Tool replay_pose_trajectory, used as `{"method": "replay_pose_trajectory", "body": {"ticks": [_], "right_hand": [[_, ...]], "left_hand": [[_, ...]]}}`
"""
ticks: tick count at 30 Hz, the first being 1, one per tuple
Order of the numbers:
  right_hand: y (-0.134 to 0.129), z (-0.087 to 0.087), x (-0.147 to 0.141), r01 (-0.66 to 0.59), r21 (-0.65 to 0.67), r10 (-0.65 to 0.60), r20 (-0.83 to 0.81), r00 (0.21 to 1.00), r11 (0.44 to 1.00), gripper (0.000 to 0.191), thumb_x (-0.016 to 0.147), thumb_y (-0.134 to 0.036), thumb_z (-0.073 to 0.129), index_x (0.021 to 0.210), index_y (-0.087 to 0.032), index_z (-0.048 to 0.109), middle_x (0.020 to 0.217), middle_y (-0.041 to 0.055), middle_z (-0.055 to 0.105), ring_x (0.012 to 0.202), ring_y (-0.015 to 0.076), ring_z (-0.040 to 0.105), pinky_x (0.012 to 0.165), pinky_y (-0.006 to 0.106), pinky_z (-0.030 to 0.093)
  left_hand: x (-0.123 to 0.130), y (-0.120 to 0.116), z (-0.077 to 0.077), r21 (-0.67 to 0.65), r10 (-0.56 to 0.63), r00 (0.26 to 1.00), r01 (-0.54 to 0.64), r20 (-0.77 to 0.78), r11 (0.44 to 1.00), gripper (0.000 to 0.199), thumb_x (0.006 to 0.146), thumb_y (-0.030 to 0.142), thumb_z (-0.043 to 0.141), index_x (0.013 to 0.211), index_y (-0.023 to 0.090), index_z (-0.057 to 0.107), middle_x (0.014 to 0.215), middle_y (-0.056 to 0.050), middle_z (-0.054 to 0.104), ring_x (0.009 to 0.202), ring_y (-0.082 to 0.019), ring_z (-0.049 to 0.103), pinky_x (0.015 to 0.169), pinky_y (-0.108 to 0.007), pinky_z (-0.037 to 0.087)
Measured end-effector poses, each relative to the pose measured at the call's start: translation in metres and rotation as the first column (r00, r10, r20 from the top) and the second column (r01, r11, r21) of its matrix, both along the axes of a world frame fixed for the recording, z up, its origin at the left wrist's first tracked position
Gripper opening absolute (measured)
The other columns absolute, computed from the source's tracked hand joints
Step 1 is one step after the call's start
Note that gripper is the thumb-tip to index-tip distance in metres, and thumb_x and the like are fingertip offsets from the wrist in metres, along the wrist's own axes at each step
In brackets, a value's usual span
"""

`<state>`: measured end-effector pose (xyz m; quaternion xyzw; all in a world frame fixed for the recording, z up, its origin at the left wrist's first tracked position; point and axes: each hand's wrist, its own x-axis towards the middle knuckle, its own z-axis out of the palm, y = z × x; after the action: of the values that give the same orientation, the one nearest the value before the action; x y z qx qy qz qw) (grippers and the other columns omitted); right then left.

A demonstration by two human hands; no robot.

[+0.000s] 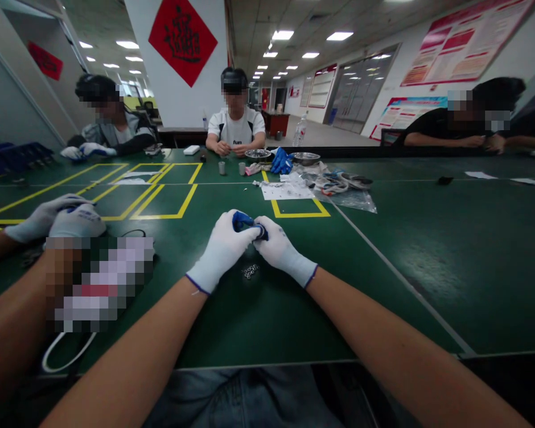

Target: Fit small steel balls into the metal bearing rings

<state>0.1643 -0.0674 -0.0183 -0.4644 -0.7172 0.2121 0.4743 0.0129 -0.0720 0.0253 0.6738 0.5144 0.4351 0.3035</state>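
Note:
My left hand point(227, 241) and my right hand point(277, 245) wear white gloves with blue-coated palms. They meet above the green table point(321, 321), both closed, fingertips pressed together. Something small may be pinched between them, but the fingers and dark blue coating hide what it is. Just below my hands lies a small cluster of shiny metal rings point(250, 271), possibly nuts or bearings, several of them side by side on the tabletop.
To my left, a neighbour's gloved hands point(74, 220) rest beside a blurred-out pale object point(109, 282) with a white strap. Ahead lie white paper point(285, 189), blue gloves point(282, 160), a heap of gloves point(339, 180) and metal bowls point(306, 158). Several people sit around.

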Motion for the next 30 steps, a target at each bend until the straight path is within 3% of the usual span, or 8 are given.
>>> {"method": "replay_pose_trajectory", "body": {"ticks": [4,8,11,16,20,25,28,30], "right_hand": [[0.006,0.002,0.006,0.01,-0.048,-0.014,-0.098,0.995,0.999,0.022,0.062,-0.012,0.053,0.08,-0.023,0.059,0.083,-0.0001,0.064,0.084,0.0214,0.062,0.081,0.034,0.049],[0.007,0.004,0.006,0.0,-0.073,-0.012,-0.17,0.985,0.997,0.021,0.059,-0.014,0.051,0.076,-0.022,0.06,0.077,-0.001,0.064,0.081,0.0213,0.062,0.079,0.033,0.049],[0.005,0.003,0.002,0.013,-0.067,-0.025,-0.196,0.98,0.998,0.019,0.06,-0.015,0.051,0.076,-0.022,0.059,0.075,-0.0012,0.064,0.08,0.0206,0.062,0.077,0.032,0.049],[0.002,0.002,-0.001,0.025,-0.071,-0.037,-0.18,0.983,0.997,0.016,0.064,-0.016,0.055,0.077,-0.022,0.06,0.077,-0.0012,0.065,0.08,0.0204,0.062,0.078,0.033,0.051],[0.001,0.003,-0.001,0.041,-0.041,-0.048,-0.184,0.982,0.998,0.016,0.064,-0.017,0.053,0.077,-0.023,0.061,0.078,-0.0005,0.067,0.082,0.0214,0.064,0.08,0.034,0.052],[0.001,0.004,0.001,0.089,-0.057,-0.099,-0.204,0.974,0.994,0.016,0.063,-0.018,0.053,0.076,-0.024,0.06,0.077,-0.0004,0.068,0.082,0.022,0.064,0.081,0.035,0.053],[0.002,0.003,0.002,0.104,-0.045,-0.111,-0.198,0.974,0.994,0.017,0.064,-0.019,0.054,0.079,-0.024,0.061,0.079,0.0007,0.068,0.083,0.0235,0.065,0.082,0.038,0.053],[0.002,0.003,0.002,0.107,-0.037,-0.112,-0.188,0.976,0.994,0.017,0.065,-0.019,0.054,0.079,-0.023,0.061,0.08,0.0015,0.069,0.085,0.0244,0.065,0.084,0.039,0.053]], "left_hand": [[-0.004,0.008,-0.002,0.014,-0.066,0.99,0.064,0.122,0.998,0.013,0.08,0.018,0.061,0.091,0.019,0.068,0.093,-0.004,0.074,0.086,-0.02,0.068,0.084,-0.035,0.056],[-0.005,0.01,-0.005,0.018,-0.052,0.981,0.057,-0.187,0.998,0.016,0.081,0.015,0.057,0.086,0.019,0.071,0.094,-0.006,0.077,0.092,-0.023,0.07,0.09,-0.036,0.056],[-0.005,0.006,-0.004,-0.013,-0.075,0.886,0.077,-0.457,0.997,0.012,0.08,0.015,0.061,0.077,0.02,0.072,0.087,-0.007,0.078,0.087,-0.024,0.069,0.086,-0.035,0.055],[-0.009,-0.003,0.008,-0.124,-0.252,0.843,0.219,-0.475,0.968,0.013,0.081,0.025,0.064,0.072,0.021,0.072,0.072,-0.003,0.075,0.07,-0.022,0.068,0.069,-0.031,0.052],[-0.012,-0.005,0.013,-0.076,-0.25,0.801,0.25,-0.544,0.965,0.018,0.082,0.037,0.068,0.073,0.022,0.073,0.076,-0.005,0.076,0.071,-0.023,0.069,0.07,-0.033,0.053],[-0.014,-0.008,0.006,-0.116,-0.419,0.697,0.438,-0.583,0.891,0.026,0.077,0.038,0.076,0.096,0.02,0.079,0.105,-0.009,0.079,0.094,-0.028,0.075,0.09,-0.037,0.059],[-0.013,-0.01,0.004,-0.058,-0.443,0.654,0.522,-0.613,0.851,0.042,0.074,0.035,0.08,0.112,0.02,0.079,0.127,-0.013,0.075,0.116,-0.033,0.072,0.109,-0.043,0.054],[-0.011,-0.011,0.003,-0.04,-0.437,0.644,0.535,-0.627,0.844,0.041,0.073,0.032,0.08,0.112,0.02,0.08,0.129,-0.013,0.074,0.119,-0.035,0.071,0.112,-0.045,0.053]]}}
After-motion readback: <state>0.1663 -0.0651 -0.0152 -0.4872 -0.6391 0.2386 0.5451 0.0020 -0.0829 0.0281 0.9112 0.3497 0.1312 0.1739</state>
